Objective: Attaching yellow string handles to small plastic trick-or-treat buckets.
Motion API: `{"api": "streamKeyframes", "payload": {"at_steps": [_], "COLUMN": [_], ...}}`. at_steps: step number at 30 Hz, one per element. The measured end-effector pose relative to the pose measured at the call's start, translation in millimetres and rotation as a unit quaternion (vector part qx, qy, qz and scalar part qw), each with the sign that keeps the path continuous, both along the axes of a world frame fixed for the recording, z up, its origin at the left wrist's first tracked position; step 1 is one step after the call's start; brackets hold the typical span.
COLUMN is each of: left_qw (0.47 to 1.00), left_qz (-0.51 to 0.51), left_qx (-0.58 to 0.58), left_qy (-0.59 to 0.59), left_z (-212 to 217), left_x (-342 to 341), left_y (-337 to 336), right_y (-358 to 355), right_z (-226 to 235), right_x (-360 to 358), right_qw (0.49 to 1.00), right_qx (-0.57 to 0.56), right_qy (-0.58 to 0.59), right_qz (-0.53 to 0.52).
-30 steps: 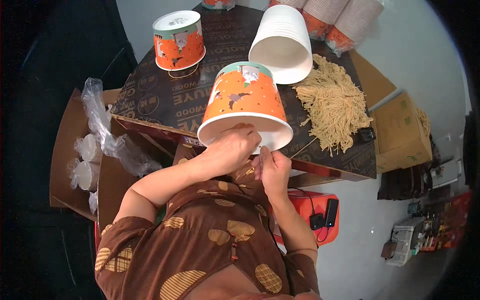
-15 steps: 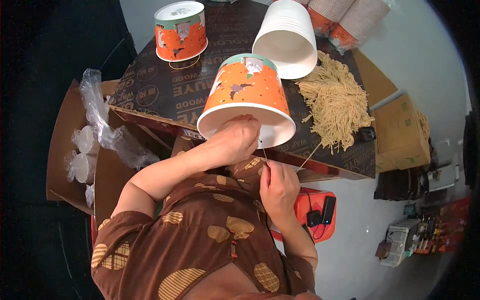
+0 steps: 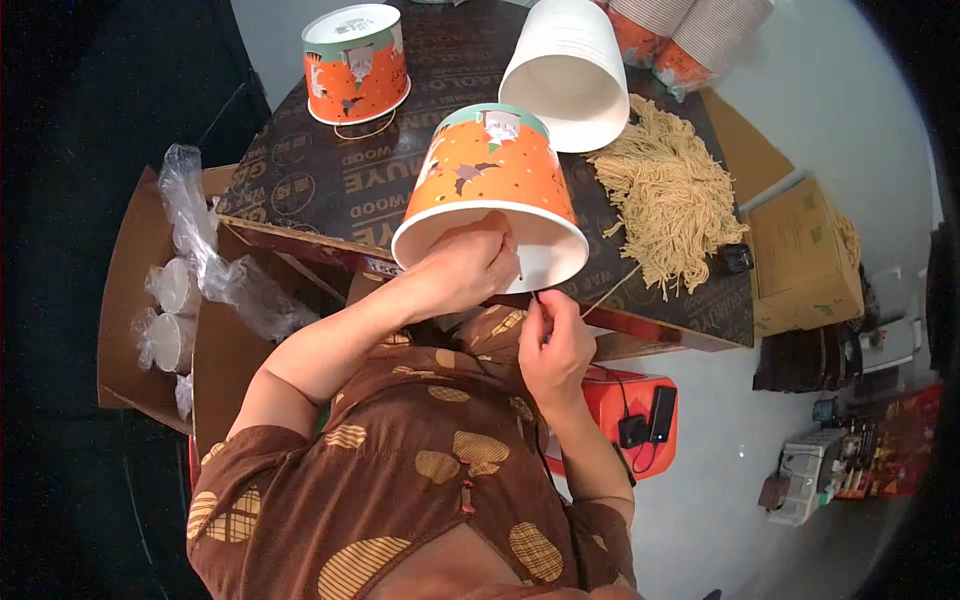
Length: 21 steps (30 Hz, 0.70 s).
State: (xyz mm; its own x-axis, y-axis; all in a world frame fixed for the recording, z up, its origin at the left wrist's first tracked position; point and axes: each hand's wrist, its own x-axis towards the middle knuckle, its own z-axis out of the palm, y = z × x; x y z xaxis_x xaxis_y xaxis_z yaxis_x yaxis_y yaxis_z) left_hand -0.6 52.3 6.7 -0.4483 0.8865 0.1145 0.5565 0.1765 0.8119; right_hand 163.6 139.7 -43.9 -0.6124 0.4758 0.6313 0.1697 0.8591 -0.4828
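An orange paper bucket with bat and ghostly figures lies tilted, its white mouth facing me at the table's front edge. My left hand reaches into that mouth, fingers closed near a small hole by the rim; what they pinch is hidden. Just below the rim, my right hand is closed on a thin beige cord, which trails from a heap of cords on the right. Something thin and dark shows at its fingertips, too small to name. A matching bucket stands upside down at back left, a cord loop at its rim.
White nested buckets lie behind the heap, with bagged bucket stacks further back. A small black object sits near the table's right corner. Cardboard boxes flank the table; a red stool holds a cabled device below.
My right hand has risen slightly toward the bucket rim, and the strand between rim and fingers is shorter. My left hand stays inside the mouth, shifted a little.
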Motion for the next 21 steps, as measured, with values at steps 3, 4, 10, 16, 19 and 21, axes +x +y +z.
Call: {"api": "streamKeyframes", "payload": {"at_steps": [3,4,10,16,19,21], "left_qw": [1.000,1.000,0.999,0.990,0.994,0.994], "left_qz": [-0.004,-0.007,-0.023,-0.048,-0.092,-0.093], "left_qx": [0.013,0.025,0.032,0.121,0.061,0.050], "left_qy": [0.003,0.010,-0.004,0.048,-0.011,-0.034], "left_z": [-1,-2,-3,-22,-15,-16], "left_x": [0,0,3,2,4,3], "left_y": [0,0,-2,1,3,7], "right_y": [-2,-3,-1,4,0,2], "right_z": [9,10,6,-3,5,3], "right_x": [-14,-17,-29,-30,-26,-25], "right_qw": [1.000,1.000,0.999,0.958,0.923,0.923], "right_qx": [0.028,0.028,-0.003,-0.280,-0.375,-0.371], "right_qy": [-0.010,-0.010,-0.037,0.043,0.065,0.085], "right_qz": [0.009,0.007,-0.012,0.040,0.063,0.066]}}
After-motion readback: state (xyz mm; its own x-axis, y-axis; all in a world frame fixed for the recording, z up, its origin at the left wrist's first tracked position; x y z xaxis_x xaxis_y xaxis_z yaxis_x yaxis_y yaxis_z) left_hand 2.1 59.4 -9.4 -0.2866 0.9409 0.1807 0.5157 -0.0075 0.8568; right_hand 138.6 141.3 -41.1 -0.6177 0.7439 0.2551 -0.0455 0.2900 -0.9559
